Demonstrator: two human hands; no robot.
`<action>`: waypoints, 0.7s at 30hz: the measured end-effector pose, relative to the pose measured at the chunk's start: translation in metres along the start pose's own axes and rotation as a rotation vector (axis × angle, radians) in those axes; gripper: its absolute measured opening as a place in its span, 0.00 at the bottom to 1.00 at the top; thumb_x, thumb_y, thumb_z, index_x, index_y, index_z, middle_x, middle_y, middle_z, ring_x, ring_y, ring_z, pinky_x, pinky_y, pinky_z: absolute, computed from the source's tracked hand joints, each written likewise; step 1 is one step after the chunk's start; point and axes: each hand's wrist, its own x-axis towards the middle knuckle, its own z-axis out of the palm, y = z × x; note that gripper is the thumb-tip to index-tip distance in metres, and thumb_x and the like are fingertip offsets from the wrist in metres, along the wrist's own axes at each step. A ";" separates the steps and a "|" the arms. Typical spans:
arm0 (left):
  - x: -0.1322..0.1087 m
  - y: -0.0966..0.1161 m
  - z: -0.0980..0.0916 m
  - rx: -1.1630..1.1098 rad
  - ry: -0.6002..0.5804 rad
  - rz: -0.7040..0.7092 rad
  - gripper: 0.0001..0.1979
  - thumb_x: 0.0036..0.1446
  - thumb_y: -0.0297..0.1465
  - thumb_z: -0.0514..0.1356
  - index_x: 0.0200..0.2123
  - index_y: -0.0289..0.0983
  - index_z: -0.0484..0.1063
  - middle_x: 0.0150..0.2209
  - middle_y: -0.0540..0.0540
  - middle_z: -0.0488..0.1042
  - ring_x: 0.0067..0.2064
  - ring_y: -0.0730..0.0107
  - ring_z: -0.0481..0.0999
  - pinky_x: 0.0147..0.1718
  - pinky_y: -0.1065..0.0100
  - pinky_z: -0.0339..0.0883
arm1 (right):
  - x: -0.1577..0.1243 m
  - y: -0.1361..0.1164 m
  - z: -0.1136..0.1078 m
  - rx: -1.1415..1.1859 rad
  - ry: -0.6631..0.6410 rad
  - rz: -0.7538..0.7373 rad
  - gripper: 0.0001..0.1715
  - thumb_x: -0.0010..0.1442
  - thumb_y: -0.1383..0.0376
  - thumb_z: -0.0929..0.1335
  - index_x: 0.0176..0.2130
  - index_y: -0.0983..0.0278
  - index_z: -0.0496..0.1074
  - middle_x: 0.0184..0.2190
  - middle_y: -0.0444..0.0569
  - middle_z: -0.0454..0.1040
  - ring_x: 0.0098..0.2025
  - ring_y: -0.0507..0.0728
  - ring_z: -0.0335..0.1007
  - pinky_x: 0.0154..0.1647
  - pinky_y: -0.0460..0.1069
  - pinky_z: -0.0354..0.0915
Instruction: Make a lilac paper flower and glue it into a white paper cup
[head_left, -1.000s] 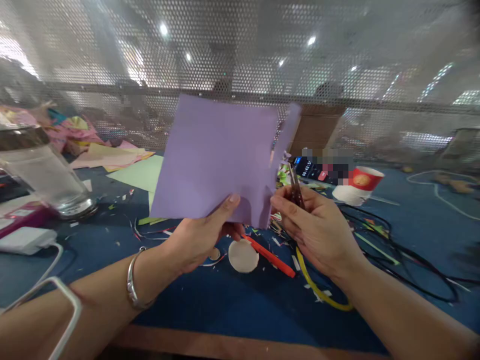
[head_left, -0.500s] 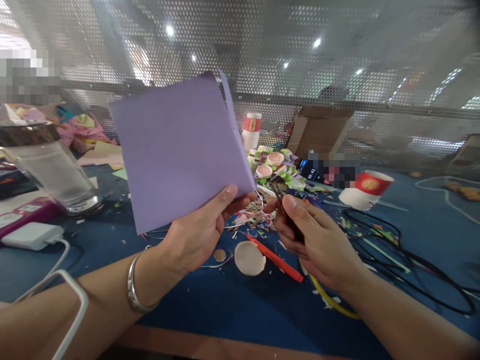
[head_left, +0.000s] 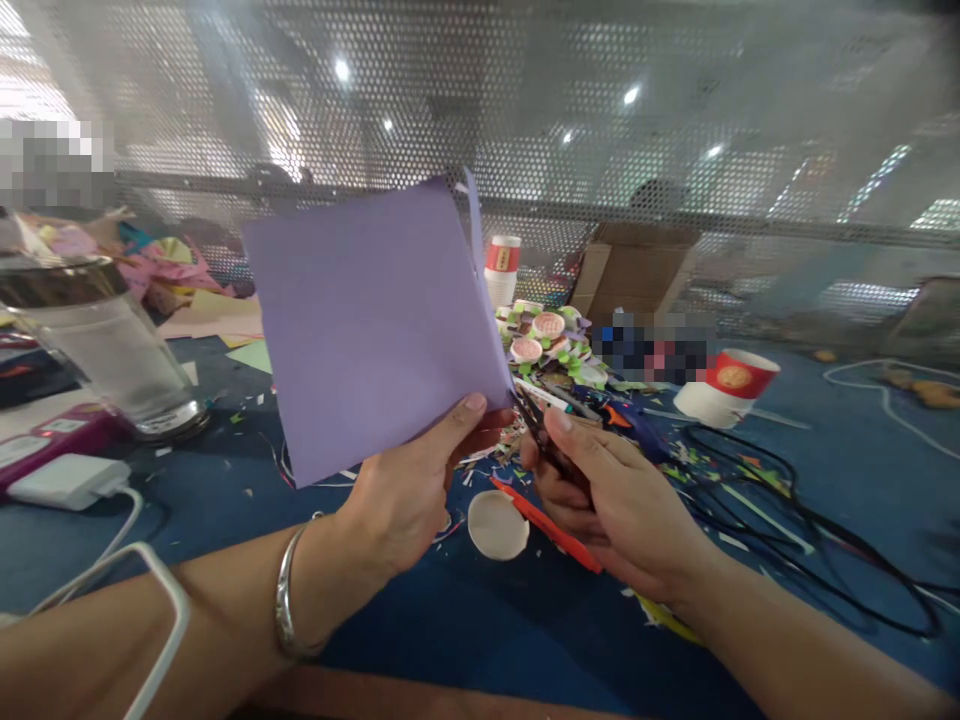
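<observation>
At the middle of the view, above a blue table (head_left: 480, 640), the left hand (head_left: 427, 470) pinches a sheet of purple paper (head_left: 375, 330) by its lower edge, thumb in front. The sheet looks nearly square, showing no clear long axis; its right edge runs from 11 to 5 o'clock, with a narrow strip (head_left: 475, 225) beside it. The right hand (head_left: 600, 490) grips dark scissors (head_left: 541, 432), long axis pointing between 10 and 11 o'clock, tips at the paper's 4 o'clock corner; whether they touch is unclear. From the scissors, a heap of paper pieces (head_left: 547, 345) lies toward 12, a paper cup (head_left: 742, 378) toward 2, a white disc (head_left: 498, 525) toward 7. The paper blocks the table behind it.
</observation>
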 end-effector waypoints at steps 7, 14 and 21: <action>0.000 0.000 0.017 -0.139 0.096 -0.051 0.05 0.56 0.25 0.68 0.36 0.36 0.78 0.35 0.49 0.79 0.37 0.73 0.79 0.46 0.66 0.73 | -0.002 -0.002 0.001 0.029 0.030 0.004 0.27 0.61 0.45 0.70 0.29 0.65 0.72 0.16 0.34 0.49 0.16 0.43 0.36 0.14 0.39 0.37; 0.006 0.000 0.021 -0.206 0.077 -0.151 0.04 0.63 0.28 0.63 0.39 0.34 0.73 0.40 0.42 0.80 0.41 0.67 0.81 0.50 0.62 0.72 | 0.000 -0.003 0.000 0.065 0.062 0.045 0.27 0.59 0.44 0.71 0.29 0.65 0.71 0.15 0.34 0.52 0.16 0.42 0.37 0.13 0.39 0.37; 0.002 -0.002 0.023 -0.208 -0.045 -0.106 0.10 0.64 0.29 0.61 0.47 0.35 0.75 0.47 0.42 0.81 0.48 0.63 0.81 0.54 0.61 0.71 | 0.001 -0.003 0.003 0.064 0.111 0.076 0.27 0.58 0.45 0.72 0.30 0.66 0.72 0.16 0.35 0.54 0.17 0.42 0.39 0.14 0.38 0.36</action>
